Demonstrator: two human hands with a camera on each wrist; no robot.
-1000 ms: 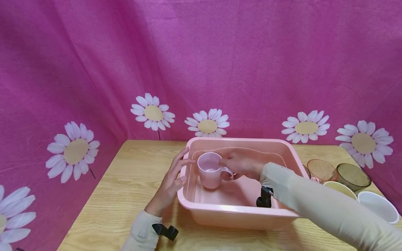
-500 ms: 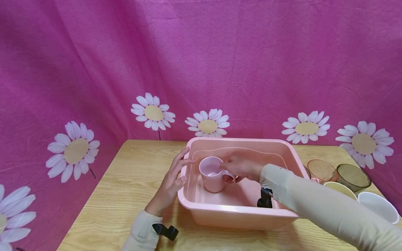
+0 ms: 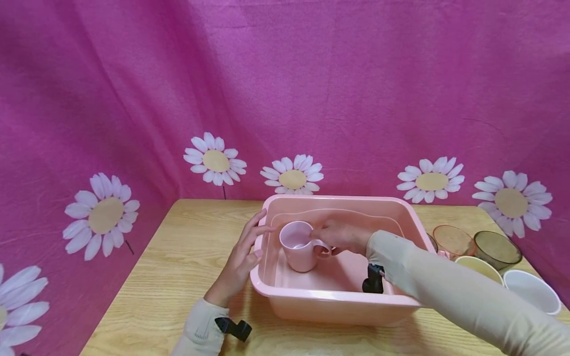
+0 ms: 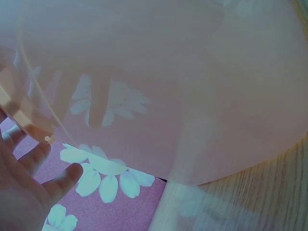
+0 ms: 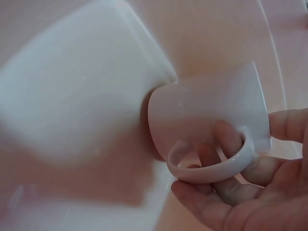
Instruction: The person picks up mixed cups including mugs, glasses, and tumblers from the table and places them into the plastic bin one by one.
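Observation:
Inside the left part of a pink plastic basin (image 3: 347,296), a pale pink mug (image 3: 298,254) stands upright near the left wall. My right hand (image 3: 343,236) holds it by the handle. In the right wrist view, fingers (image 5: 230,135) pass through the handle of the mug (image 5: 207,96), and a digit touches its rim. At the basin's left rim rests my left hand (image 3: 240,259), its fingers spread and fairly straight. The left wrist view shows that hand (image 4: 24,178) touching the basin's edge, the thumb apart from it.
Right of the basin, partly behind the right sleeve, stand several cups: an orange see-through one (image 3: 453,240), a smoky dark one (image 3: 497,248), a yellow one (image 3: 480,269) and a white one (image 3: 532,291). A wooden table (image 3: 178,257) bears everything. Behind hangs a magenta flowered cloth (image 3: 347,99).
The mug has come down a little inside the basin, my right hand staying on its handle. My left hand has stayed at the rim.

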